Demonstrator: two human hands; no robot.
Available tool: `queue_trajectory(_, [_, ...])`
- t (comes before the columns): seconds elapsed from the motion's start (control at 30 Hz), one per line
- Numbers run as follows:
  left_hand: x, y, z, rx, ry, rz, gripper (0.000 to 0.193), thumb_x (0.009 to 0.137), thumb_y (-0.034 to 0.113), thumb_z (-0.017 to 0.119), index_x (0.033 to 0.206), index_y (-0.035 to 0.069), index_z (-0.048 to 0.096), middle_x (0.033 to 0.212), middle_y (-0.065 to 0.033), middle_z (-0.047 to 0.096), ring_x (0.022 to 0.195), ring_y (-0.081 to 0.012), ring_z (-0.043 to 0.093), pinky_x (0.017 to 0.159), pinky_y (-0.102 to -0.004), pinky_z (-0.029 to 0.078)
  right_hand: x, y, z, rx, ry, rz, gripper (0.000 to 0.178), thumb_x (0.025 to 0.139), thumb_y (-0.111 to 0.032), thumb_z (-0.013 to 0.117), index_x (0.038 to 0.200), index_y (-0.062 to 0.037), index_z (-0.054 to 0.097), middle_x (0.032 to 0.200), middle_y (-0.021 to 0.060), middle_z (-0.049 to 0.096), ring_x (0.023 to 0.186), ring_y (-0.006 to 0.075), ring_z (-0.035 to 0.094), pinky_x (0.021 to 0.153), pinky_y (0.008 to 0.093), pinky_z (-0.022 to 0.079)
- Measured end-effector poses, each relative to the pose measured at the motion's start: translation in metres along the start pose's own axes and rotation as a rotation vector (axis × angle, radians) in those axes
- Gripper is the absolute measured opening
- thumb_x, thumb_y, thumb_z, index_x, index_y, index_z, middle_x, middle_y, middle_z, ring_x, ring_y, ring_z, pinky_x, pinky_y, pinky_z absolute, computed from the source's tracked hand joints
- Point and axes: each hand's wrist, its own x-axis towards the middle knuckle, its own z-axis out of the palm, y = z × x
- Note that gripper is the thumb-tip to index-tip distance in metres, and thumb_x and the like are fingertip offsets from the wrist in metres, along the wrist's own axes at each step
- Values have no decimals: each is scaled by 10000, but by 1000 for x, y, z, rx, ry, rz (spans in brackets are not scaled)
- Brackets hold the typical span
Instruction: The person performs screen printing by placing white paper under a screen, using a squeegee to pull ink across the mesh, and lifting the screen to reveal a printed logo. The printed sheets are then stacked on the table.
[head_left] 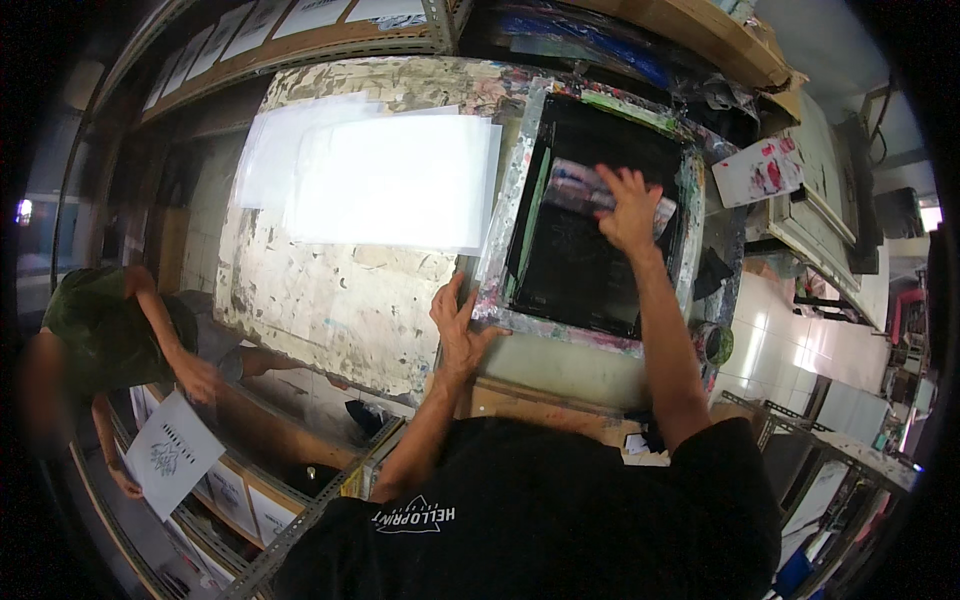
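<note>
A paint-stained screen printing frame (692,240) lies on the worktable, its mesh (575,270) dark with black ink. My right hand (630,212) is closed on a squeegee (575,190), a pale bar with smears of colour, which lies across the upper part of the mesh. The palm side of that hand is hidden. At the frame's near left corner rests my left hand (460,330), fingers spread, the thumb against the frame's near edge. White paper sheets (395,180) lie in a loose stack left of the frame.
The paint-marked table (330,290) extends leftward. At lower left a person in a dark green shirt (110,330) holds a printed sheet (172,455) beside a rack (250,490). A red-stained white card (760,172) sits to the right, near a jar (713,344). Shelving (300,55) stands behind.
</note>
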Motion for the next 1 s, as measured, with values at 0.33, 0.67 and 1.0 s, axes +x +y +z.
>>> queue_trajectory(0.33, [1,5,-1,-43,18,-19,901,514,367,925,1292,35,615,1480,-204,442,1317,-399,400,1080,-529,291,145,79,0,-22,141,-156,556,797,-162,697,1343,-217,610,1221,179,653,1118,369,594,893,530,394])
queue_trajectory(0.67, [-6,5,-2,-41,1,-60,920,558,451,896,1324,33,603,1217,-164,575,1182,-350,462,1013,-515,324,56,39,3,-16,275,-270,490,813,-106,672,1273,-273,655,985,184,677,856,386,651,749,497,515])
queue_trajectory(1.0, [34,64,-23,-253,270,-119,772,608,315,922,1273,30,650,1145,-137,577,1137,-322,449,992,-438,348,-109,-95,-145,77,73,-147,487,769,-282,737,1251,-266,667,921,144,663,869,315,655,708,454,472])
